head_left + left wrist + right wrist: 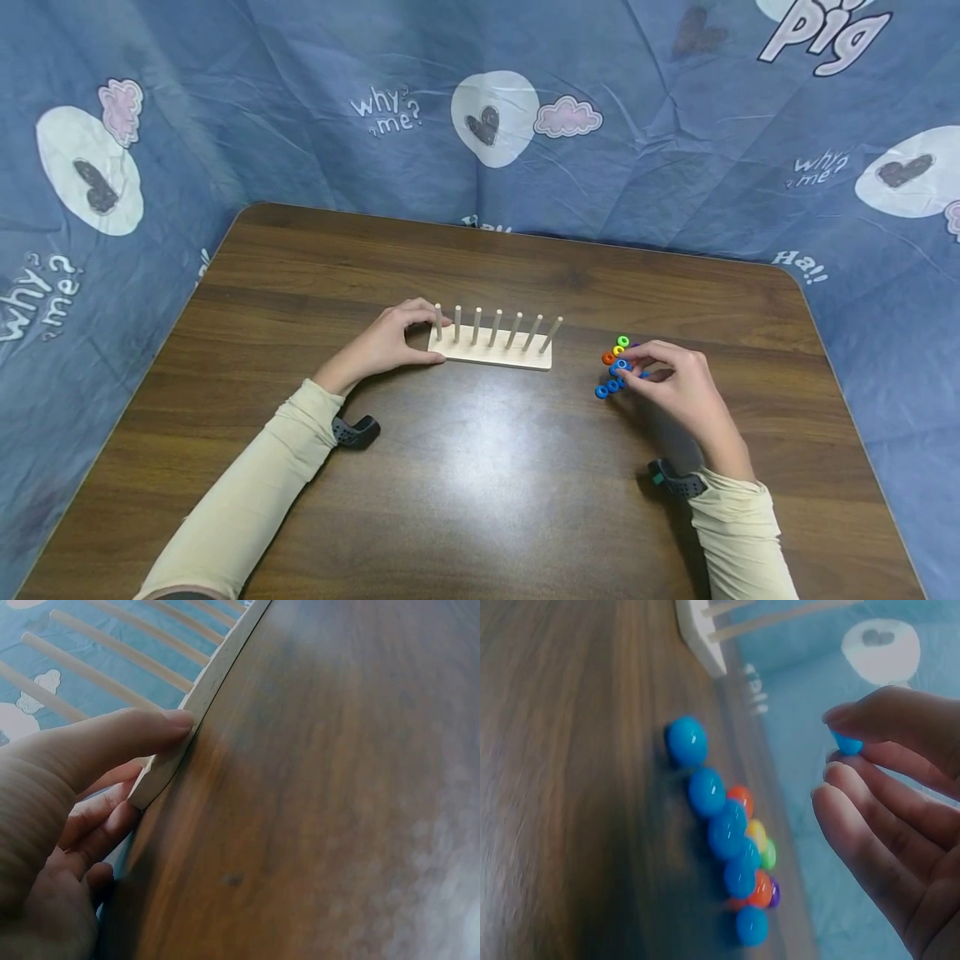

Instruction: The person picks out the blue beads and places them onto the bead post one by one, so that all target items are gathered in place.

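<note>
Right hand (pixel 681 385) pinches blue, ring-shaped, plastic-looking bead (pixel 847 742) above dark wood-grain worktop (pixel 337 275). Pale wooden seven-peg board (pixel 491 356) lies leftward, long axis roughly left–right; left hand (pixel 384 342) grips its far end.

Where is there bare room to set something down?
Bare table lies between the sleeves, on the near side of the pegboard, and behind it to the far edge. Crowded: around the loose beads beside the right hand, and the pegboard's left end, gripped by the left hand.
</note>
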`<act>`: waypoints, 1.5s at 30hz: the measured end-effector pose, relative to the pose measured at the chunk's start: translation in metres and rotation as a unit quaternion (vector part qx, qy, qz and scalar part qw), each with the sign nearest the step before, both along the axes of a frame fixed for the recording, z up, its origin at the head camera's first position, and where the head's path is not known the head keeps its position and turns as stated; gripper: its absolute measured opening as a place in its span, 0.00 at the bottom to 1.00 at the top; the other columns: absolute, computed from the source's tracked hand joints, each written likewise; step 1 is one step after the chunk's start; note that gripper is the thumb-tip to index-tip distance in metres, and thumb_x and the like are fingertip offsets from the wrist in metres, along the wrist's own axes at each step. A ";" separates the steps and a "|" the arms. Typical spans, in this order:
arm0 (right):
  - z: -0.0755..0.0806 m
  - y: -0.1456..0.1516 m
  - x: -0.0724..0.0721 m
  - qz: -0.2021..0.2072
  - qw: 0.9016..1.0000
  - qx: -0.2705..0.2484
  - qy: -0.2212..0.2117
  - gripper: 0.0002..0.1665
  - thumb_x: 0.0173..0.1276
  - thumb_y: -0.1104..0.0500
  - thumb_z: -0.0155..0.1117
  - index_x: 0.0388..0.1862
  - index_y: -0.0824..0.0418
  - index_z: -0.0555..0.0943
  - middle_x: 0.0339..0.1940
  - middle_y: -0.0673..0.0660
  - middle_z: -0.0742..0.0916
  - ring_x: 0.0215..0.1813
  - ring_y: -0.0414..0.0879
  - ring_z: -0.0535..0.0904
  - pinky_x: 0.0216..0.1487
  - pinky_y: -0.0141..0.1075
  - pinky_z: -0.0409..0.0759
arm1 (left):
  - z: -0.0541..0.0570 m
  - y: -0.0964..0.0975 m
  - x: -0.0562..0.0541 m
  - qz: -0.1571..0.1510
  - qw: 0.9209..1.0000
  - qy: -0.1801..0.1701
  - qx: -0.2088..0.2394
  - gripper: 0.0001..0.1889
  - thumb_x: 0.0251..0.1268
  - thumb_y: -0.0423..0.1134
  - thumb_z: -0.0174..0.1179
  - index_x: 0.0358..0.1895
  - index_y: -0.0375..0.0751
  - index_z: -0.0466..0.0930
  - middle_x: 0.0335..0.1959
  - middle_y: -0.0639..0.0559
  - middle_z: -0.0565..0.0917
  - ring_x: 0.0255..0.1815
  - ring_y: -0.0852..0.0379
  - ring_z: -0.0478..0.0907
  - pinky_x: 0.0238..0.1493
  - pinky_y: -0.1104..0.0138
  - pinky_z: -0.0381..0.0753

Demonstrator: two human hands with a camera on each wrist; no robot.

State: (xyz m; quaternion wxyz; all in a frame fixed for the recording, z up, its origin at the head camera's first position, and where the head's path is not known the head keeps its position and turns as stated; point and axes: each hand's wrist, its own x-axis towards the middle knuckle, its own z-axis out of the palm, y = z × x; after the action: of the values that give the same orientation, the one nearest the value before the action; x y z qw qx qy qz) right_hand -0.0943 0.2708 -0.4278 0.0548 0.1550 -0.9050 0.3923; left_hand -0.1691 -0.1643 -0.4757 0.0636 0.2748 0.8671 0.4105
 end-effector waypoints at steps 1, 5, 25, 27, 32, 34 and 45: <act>0.001 -0.002 -0.001 0.004 1.000 -0.004 0.002 0.10 0.60 0.67 0.78 0.40 0.59 0.90 0.33 0.53 0.90 0.33 0.31 0.83 0.36 0.22 0.85 | 0.000 0.000 0.000 0.000 1.000 0.001 0.000 0.25 0.53 0.41 0.81 0.56 0.47 0.87 0.55 0.50 0.83 0.62 0.49 0.79 0.70 0.50 0.75; 0.005 -0.012 -0.004 0.020 1.000 -0.008 0.018 0.11 0.60 0.67 0.79 0.41 0.57 0.91 0.32 0.51 0.91 0.32 0.33 0.84 0.36 0.27 0.87 | -0.001 0.000 0.000 -0.003 1.000 0.004 0.002 0.24 0.53 0.41 0.81 0.55 0.46 0.87 0.54 0.50 0.84 0.62 0.50 0.79 0.70 0.51 0.75; 0.043 -0.071 -0.027 0.100 0.990 -0.054 0.081 0.14 0.60 0.70 0.77 0.41 0.54 0.91 0.37 0.48 0.92 0.37 0.38 0.87 0.44 0.24 0.84 | 0.001 0.000 0.001 -0.003 1.000 -0.011 -0.004 0.26 0.55 0.44 0.80 0.59 0.48 0.85 0.58 0.50 0.83 0.66 0.48 0.76 0.72 0.48 0.73; 0.046 -0.077 -0.030 0.113 0.988 -0.057 0.085 0.14 0.60 0.70 0.76 0.41 0.55 0.91 0.37 0.48 0.92 0.37 0.40 0.87 0.46 0.24 0.84 | 0.002 0.000 0.001 -0.003 1.000 -0.010 -0.003 0.26 0.55 0.44 0.80 0.59 0.49 0.85 0.58 0.51 0.83 0.66 0.48 0.77 0.71 0.48 0.74; 0.053 -0.093 -0.036 0.138 0.985 -0.056 0.093 0.11 0.61 0.68 0.77 0.41 0.56 0.91 0.37 0.49 0.92 0.38 0.40 0.87 0.47 0.27 0.85 | 0.002 -0.001 0.001 -0.005 1.000 -0.006 -0.002 0.26 0.55 0.44 0.80 0.59 0.48 0.85 0.58 0.51 0.83 0.65 0.49 0.77 0.71 0.49 0.74; 0.056 -0.099 -0.039 0.145 0.984 -0.052 0.092 0.10 0.61 0.67 0.77 0.41 0.56 0.91 0.36 0.49 0.92 0.38 0.41 0.88 0.48 0.28 0.86 | 0.002 -0.001 0.001 -0.005 1.000 -0.007 -0.001 0.26 0.55 0.44 0.80 0.58 0.48 0.85 0.58 0.51 0.83 0.64 0.49 0.77 0.71 0.49 0.74; 0.062 -0.129 -0.052 0.179 0.980 -0.045 0.071 0.09 0.64 0.64 0.76 0.42 0.55 0.90 0.37 0.48 0.92 0.40 0.40 0.87 0.45 0.41 0.89 | 0.000 -0.002 0.001 -0.003 1.000 -0.007 -0.001 0.26 0.54 0.44 0.80 0.59 0.48 0.85 0.57 0.50 0.83 0.65 0.49 0.77 0.72 0.49 0.74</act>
State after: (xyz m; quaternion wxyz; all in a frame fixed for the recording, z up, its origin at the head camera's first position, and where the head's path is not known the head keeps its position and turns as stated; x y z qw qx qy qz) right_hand -0.1462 0.1420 -0.3660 0.0551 0.3396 -0.8376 0.4243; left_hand -0.1683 -0.1661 -0.4756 0.0711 0.2748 0.8660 0.4117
